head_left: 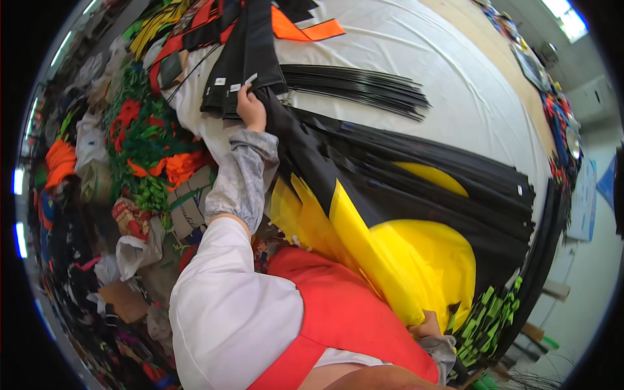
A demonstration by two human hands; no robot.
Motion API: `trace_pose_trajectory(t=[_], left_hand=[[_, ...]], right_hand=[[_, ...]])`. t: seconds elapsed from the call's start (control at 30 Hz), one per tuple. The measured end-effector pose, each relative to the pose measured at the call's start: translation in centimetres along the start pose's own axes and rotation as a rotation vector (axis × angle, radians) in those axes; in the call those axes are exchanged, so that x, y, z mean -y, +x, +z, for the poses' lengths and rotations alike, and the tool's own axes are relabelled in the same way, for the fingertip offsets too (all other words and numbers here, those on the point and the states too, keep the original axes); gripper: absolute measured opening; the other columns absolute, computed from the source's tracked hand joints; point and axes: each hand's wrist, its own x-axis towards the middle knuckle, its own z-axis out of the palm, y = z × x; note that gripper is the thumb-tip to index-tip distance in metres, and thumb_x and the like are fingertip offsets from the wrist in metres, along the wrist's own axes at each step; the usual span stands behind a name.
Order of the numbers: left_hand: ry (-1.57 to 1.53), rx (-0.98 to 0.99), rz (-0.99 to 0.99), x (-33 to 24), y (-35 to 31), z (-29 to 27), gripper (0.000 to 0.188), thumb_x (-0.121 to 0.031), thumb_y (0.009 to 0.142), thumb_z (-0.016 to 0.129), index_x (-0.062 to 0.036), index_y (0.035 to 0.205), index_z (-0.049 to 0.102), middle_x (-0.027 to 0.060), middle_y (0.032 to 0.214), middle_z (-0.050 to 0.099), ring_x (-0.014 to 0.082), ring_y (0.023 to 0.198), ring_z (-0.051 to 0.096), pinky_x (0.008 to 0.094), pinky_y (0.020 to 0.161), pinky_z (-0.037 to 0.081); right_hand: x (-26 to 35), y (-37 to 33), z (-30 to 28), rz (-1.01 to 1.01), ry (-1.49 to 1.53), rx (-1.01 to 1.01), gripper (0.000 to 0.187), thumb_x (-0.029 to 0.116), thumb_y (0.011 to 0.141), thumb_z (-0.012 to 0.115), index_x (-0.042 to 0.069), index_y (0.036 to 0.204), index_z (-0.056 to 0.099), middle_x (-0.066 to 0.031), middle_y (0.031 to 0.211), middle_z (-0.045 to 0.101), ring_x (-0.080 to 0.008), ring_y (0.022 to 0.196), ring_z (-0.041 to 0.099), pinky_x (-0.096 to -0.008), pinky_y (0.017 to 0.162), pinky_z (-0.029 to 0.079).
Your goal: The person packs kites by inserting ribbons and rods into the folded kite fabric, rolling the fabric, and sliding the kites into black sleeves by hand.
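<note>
A large black cloth panel (364, 175) with yellow areas (422, 253) spreads over the front of the table. My left hand (251, 109), in a grey sleeve cover, pinches the panel's upper left corner near a small white tag. At the lower right, my right hand (427, 325) is closed on the yellow edge of the same panel, its fingertips partly hidden by the cloth. Just beyond my left hand lie black folded pieces (244, 55) with white labels. A bundle of thin black strips (357, 88) rests to their right.
The table has a white cover (468, 84). Orange cloth (305, 29) lies at the far side. Black and green strips (487, 318) sit in a heap by my right hand. Left of the table, the floor holds green scraps (133, 123), orange scraps (62, 162) and plastic bags (130, 253).
</note>
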Motion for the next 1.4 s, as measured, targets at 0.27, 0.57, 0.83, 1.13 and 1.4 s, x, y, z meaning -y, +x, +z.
trace_pose_trajectory(t=[0.27,0.57,0.83,1.13,1.4], left_hand=[[-0.033,0.390,0.216,-8.4,-18.2,-4.9,0.061,-0.010,0.092,0.052,-0.0099,0.150,0.032,0.0302,0.089,0.066,0.0491,0.078,0.063,0.0546,0.068,0.048],[-0.683,1.292,-0.249,-16.9,-32.9,-19.2,0.080,-0.004,0.089,0.060,-0.0076,0.157,0.018,0.0141,0.113,0.064,0.0212,0.094,0.062,0.0311,0.079,0.050],[-1.218,1.225,-1.184,-18.2,-23.0,-6.9,0.043,-0.042,0.091,0.062,-0.0011,0.102,0.060,0.0135,0.096,0.066,0.0287,0.096,0.064,0.0418,0.094,0.049],[-0.948,1.260,-0.741,-33.5,-36.8,-17.5,0.021,-0.005,0.082,0.066,-0.0025,0.103,0.064,0.0039,0.091,0.066,0.0167,0.085,0.064,0.0314,0.081,0.052],[-0.998,1.588,-0.688,-34.2,-40.9,-15.6,0.039,-0.003,0.073,0.072,-0.0051,0.110,0.063,0.0027,0.097,0.065,0.0183,0.092,0.064,0.0308,0.084,0.052]], right_hand=[[6.8,-1.0,4.0,0.105,-0.045,-0.021,0.067,0.016,0.063,0.082,-0.003,0.123,0.062,-0.0188,0.111,0.070,-0.0317,0.103,0.066,-0.0391,0.090,0.051],[14.0,11.6,8.9,-0.064,-0.003,-0.067,0.048,0.030,0.060,0.082,-0.002,0.095,0.073,-0.0179,0.094,0.072,-0.0305,0.080,0.068,-0.0372,0.073,0.053],[13.0,2.0,6.0,-0.416,0.093,-0.004,0.070,0.032,0.067,0.080,0.007,0.128,0.059,-0.0169,0.113,0.068,-0.0300,0.109,0.062,-0.0375,0.093,0.047],[11.3,-0.8,6.7,-0.321,0.368,-0.344,0.049,0.025,0.061,0.076,0.003,0.105,0.067,-0.0235,0.091,0.070,-0.0363,0.088,0.068,-0.0411,0.077,0.053],[4.1,-0.2,10.7,-0.419,0.262,-0.926,0.041,0.039,0.082,0.072,0.002,0.098,0.068,-0.0259,0.089,0.067,-0.0427,0.086,0.066,-0.0477,0.073,0.052]])
